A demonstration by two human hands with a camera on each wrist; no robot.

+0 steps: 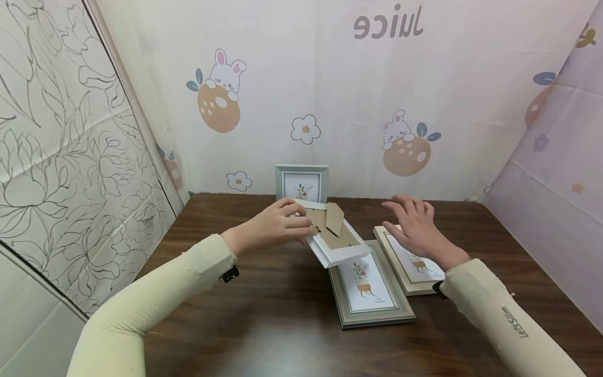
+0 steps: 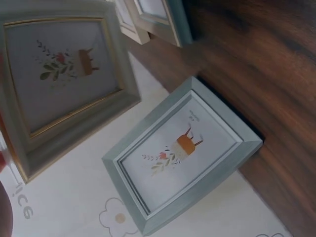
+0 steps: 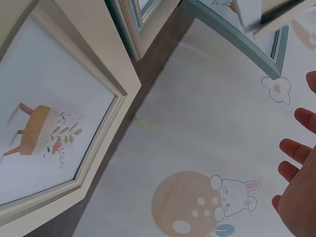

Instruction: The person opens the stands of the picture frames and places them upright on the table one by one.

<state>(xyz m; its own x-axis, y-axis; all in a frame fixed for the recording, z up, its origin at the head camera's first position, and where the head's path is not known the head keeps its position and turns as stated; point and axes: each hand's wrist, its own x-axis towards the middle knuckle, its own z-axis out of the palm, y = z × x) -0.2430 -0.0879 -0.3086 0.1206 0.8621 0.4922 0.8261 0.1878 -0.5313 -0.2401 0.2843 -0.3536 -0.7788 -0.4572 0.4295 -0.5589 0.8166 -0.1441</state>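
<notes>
My left hand (image 1: 280, 226) grips a white picture frame (image 1: 346, 255) by its left side, lifted and tilted above the table. Its brown backing and the stand flap (image 1: 335, 219) face me; in the left wrist view the front of this held frame (image 2: 116, 94) shows a potted-plant print inside a gold line. My right hand (image 1: 416, 225) hovers with fingers spread, holding nothing, over a cream picture frame (image 1: 414, 288) lying flat. Partly under the held frame lies a grey-green picture frame (image 1: 377, 318). Behind them a pale green picture frame (image 1: 302, 168) stands upright.
Brown wood grain covers the table (image 1: 226, 314). A printed curtain (image 1: 282, 78) with rabbits and flowers hangs along the table's back edge. Panels with line-drawn flowers (image 1: 70, 131) stand at the left, and more curtain (image 1: 556, 183) closes the right side.
</notes>
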